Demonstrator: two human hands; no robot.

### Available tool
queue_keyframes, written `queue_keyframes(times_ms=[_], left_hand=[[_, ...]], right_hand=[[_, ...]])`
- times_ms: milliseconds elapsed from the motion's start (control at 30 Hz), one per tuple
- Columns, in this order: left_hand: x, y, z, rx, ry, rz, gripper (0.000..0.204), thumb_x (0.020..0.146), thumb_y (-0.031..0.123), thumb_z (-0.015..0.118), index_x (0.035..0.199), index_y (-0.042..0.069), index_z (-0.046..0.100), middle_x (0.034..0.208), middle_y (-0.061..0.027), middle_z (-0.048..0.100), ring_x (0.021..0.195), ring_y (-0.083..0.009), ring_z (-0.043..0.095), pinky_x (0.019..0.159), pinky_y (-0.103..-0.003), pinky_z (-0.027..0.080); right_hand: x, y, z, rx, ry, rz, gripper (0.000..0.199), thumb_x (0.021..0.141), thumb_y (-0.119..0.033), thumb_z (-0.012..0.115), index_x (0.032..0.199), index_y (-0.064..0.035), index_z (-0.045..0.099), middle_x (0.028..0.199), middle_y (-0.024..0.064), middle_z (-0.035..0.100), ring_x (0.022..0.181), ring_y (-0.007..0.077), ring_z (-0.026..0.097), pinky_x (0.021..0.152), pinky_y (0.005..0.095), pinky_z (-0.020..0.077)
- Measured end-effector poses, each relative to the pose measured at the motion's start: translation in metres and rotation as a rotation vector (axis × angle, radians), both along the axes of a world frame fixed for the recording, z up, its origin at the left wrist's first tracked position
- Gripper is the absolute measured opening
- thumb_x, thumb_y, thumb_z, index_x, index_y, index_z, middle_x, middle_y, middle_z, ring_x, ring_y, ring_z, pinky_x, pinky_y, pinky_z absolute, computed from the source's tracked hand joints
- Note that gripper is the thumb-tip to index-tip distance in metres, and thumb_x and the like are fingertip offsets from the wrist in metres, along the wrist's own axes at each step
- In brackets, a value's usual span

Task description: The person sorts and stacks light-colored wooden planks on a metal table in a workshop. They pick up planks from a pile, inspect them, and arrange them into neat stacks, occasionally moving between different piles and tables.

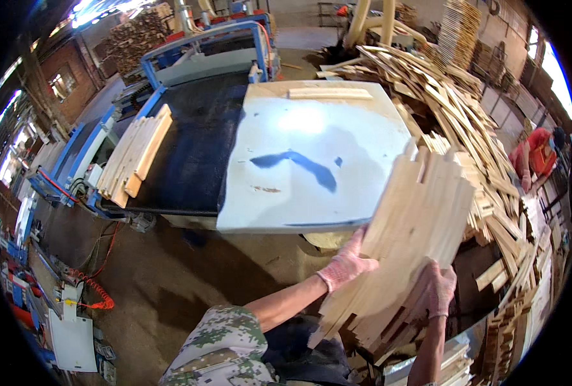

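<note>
Between my two gloved hands is a wide bundle of pale wooden strips (pixel 411 225), laid side by side with uneven ends. It is tilted, its far end at the right edge of the white-topped table (pixel 254 199). My left hand (pixel 350 262), in a pinkish knit glove, grips the bundle's left edge with the thumb on top. My right hand (pixel 439 288), gloved alike, is closed on the lower right edge; some of its fingers are hidden. A few strips (pixel 330 94) lie along the table's far edge.
Left of the table stands a blue-framed machine with a black bed (pixel 196 148), a row of wooden strips (pixel 135 154) on its left side. A large heap of loose strips (pixel 453 109) rises at the right. Another person (pixel 538 157) in red works beyond it. A red coiled hose (pixel 99 299) hangs lower left.
</note>
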State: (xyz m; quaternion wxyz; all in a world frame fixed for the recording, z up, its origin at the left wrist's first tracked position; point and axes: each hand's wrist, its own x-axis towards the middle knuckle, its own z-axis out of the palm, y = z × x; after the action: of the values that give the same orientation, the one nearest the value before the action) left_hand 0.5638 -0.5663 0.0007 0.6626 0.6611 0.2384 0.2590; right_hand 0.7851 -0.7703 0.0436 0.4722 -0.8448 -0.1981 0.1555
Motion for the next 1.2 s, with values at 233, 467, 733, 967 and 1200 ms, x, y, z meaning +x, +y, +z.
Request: queue_keyframes(times_ms=[233,467,733,967,1200], left_hand=[[-0.098,0.124,-0.011,-0.300,0.086,0.273,0.097,0.086,0.018,0.087,0.163,-0.003,0.031,0.148,-0.0173,0.061,0.131,-0.0247,0.062,0.111,-0.038,0.050],[-0.123,0.240,0.023,0.077,0.702,0.379,0.121,0.086,0.056,0.082,0.169,-0.006,0.017,0.164,-0.0299,0.044,0.152,-0.0376,0.046,0.125,-0.044,0.039],[-0.166,0.378,0.032,0.494,1.058,0.439,0.117,0.089,0.075,0.068,0.171,0.006,0.020,0.166,-0.0306,0.041,0.151,-0.0425,0.046,0.122,-0.048,0.041],[-0.316,0.450,0.002,0.640,1.312,0.674,0.108,0.096,0.079,0.052,0.167,0.001,0.028,0.175,-0.0320,0.021,0.161,-0.0503,0.021,0.131,-0.060,0.016],[-0.478,0.533,0.007,0.634,1.469,0.772,0.106,0.100,0.078,0.046,0.170,0.001,0.024,0.176,-0.0317,0.019,0.165,-0.0477,0.015,0.133,-0.059,0.004]], right_hand=[[-0.053,0.184,-0.027,-0.023,0.200,0.431,0.055,0.095,-0.038,0.080,0.130,0.0035,0.071,0.112,0.0145,0.080,0.100,0.0213,0.073,0.091,0.0370,0.0562],[-0.074,0.298,-0.073,0.014,0.207,0.481,0.044,0.097,-0.036,0.077,0.114,0.0036,0.072,0.099,0.0106,0.077,0.089,0.0196,0.070,0.082,0.0365,0.0551],[-0.126,0.456,-0.076,-0.089,0.090,0.566,0.058,0.087,-0.048,0.081,0.117,0.0012,0.069,0.101,0.0197,0.078,0.091,0.0292,0.076,0.084,0.0433,0.0583],[-0.288,0.594,-0.051,-0.042,0.137,0.834,0.068,0.085,-0.050,0.083,0.127,-0.0004,0.062,0.113,0.0216,0.078,0.106,0.0346,0.076,0.096,0.0430,0.0567],[-0.455,0.715,-0.048,-0.195,0.058,0.929,0.084,0.086,-0.052,0.081,0.133,0.0080,0.046,0.122,0.0321,0.071,0.112,0.0462,0.073,0.099,0.0488,0.0577]])
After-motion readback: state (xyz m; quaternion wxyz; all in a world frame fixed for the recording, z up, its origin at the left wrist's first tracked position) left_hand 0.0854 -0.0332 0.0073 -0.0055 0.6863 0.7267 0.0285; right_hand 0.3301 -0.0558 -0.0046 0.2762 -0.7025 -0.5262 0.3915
